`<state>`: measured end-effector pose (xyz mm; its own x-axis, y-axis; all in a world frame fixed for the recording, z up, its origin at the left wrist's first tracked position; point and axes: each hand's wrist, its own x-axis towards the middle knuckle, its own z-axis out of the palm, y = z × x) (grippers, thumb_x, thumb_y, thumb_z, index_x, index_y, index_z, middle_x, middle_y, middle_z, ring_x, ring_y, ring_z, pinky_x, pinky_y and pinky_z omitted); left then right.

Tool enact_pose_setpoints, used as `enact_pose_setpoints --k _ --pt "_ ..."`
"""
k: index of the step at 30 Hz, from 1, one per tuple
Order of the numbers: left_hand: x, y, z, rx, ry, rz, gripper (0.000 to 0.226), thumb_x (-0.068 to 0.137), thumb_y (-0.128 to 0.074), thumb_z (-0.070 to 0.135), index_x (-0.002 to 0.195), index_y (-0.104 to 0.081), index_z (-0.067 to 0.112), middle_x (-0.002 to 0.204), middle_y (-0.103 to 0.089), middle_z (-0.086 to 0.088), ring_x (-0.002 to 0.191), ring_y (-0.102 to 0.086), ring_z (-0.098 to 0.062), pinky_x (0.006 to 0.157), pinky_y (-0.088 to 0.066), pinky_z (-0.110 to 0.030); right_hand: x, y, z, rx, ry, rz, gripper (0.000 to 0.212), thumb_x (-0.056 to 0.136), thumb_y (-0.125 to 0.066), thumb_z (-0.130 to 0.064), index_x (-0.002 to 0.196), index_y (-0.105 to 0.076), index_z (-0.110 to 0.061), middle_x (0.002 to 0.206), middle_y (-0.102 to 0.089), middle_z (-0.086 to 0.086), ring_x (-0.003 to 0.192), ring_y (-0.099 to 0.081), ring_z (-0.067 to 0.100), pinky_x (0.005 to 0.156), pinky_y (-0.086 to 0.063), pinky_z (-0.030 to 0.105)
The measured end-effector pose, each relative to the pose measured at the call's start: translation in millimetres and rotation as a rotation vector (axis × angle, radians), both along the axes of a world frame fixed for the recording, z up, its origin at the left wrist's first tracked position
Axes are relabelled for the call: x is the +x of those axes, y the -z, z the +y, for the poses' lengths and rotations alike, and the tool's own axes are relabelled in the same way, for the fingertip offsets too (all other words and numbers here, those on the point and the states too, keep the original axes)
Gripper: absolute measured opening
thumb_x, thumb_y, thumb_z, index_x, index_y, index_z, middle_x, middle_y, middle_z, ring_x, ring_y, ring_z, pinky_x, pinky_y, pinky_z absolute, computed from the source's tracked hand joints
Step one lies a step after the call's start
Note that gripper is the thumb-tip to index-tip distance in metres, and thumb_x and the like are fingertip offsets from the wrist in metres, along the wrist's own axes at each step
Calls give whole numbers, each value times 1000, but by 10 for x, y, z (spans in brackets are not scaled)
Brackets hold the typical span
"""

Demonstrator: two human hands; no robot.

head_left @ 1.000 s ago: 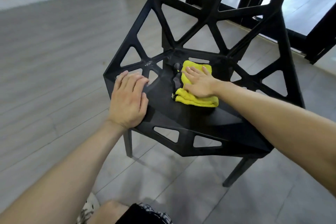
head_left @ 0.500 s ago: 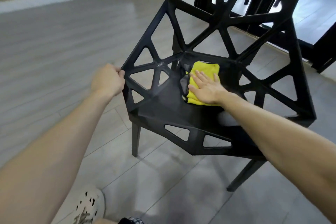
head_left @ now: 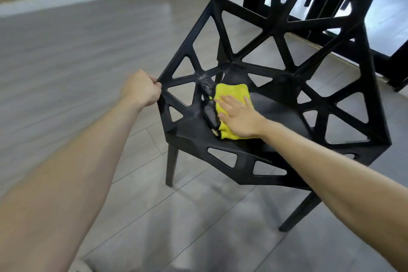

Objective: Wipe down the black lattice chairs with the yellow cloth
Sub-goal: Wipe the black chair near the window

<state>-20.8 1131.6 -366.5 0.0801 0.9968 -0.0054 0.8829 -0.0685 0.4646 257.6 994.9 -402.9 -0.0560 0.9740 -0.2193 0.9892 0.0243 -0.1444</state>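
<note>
On the chair (head_left: 276,115) seat, the right hand (head_left: 239,117) presses flat, fingers straight, on the cloth (head_left: 231,93); the left hand (head_left: 141,88) grips the chair's left corner.

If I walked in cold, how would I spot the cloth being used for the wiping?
Find the black lattice chair on the grey floor and look down at its solid seat. There the right hand presses flat on a folded yellow cloth. It is the only bright yellow thing against all that black.
</note>
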Motion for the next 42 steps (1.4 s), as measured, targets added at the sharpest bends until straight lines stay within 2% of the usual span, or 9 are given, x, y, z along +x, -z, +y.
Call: enact_pose_setpoints --k 5,11,16,19,22,25,29,36,42 --pt "-39 -54 -40 -56 -26 -44 27 98 -57 33 86 -79 24 85 -78 -8 86 -75 -39 86 -65 -46 -494 -49 -228 62 -176 114 70 105 -21 -62 169 -14 -35 177 -8 -5 163 -4 15 130 0 57" --pt "19 -49 -69 -41 -55 -53 26 101 -59 32 84 -78 23 78 -73 -7 84 -71 -39 74 -56 -37 618 -24 -473 -103 189 -48 64 111 -18 -55 169 -8 -32 178 2 -4 163 7 13 130 10 53" --pt "0 -21 -8 -75 -75 -63 28 90 -57 40 92 -82 28 86 -78 -10 89 -75 -40 85 -65 -44 -821 35 -374 91 -10 -114 84 99 -2 -62 169 -11 -16 176 -7 16 163 -9 34 127 -9 63" --pt "-14 0 -4 -78 -67 -50 30 92 -55 40 98 -83 30 90 -79 -11 90 -76 -41 87 -66 -47 -1360 105 -466 176 -59 -170 82 106 -22 -62 169 -9 -10 173 -6 28 160 -12 44 123 -13 67" --pt "-19 -2 -31 -56 -60 -51 28 93 -54 38 87 -79 27 86 -78 -9 88 -76 -41 86 -66 -47 -865 67 -622 170 -57 -93 93 98 -17 -78 168 -18 -18 174 -16 20 162 -15 34 126 -15 62" --pt "-12 0 -41 -45 -69 -69 28 96 -56 31 82 -79 23 79 -77 -9 82 -74 -41 79 -65 -43 116 -35 -782 37 192 -164 111 85 1 -87 167 -25 -17 174 -21 15 162 -16 29 128 -7 63" --pt "26 53 -60 5 -68 -62 29 102 -58 27 80 -74 17 69 -68 -10 74 -64 -39 65 -48 -33 577 -32 -689 -135 459 -165 107 92 -1 -82 168 -10 -8 174 -4 25 162 -3 40 127 -2 66" --pt "81 123 -58 75 -95 19 25 108 -60 34 110 -82 23 93 -74 -11 89 -65 -38 75 -49 -38 -996 5 6 2 144 -8 92 102 -13 -71 168 4 -9 172 5 31 160 5 47 123 4 71" --pt "116 92 -151 99 -137 31 23 108 -58 30 107 -80 23 90 -73 -13 84 -62 -40 73 -46 -37 33 42 -1089 142 148 -18 96 94 -9 -84 169 -19 -24 176 -13 14 163 -9 29 131 -5 55"
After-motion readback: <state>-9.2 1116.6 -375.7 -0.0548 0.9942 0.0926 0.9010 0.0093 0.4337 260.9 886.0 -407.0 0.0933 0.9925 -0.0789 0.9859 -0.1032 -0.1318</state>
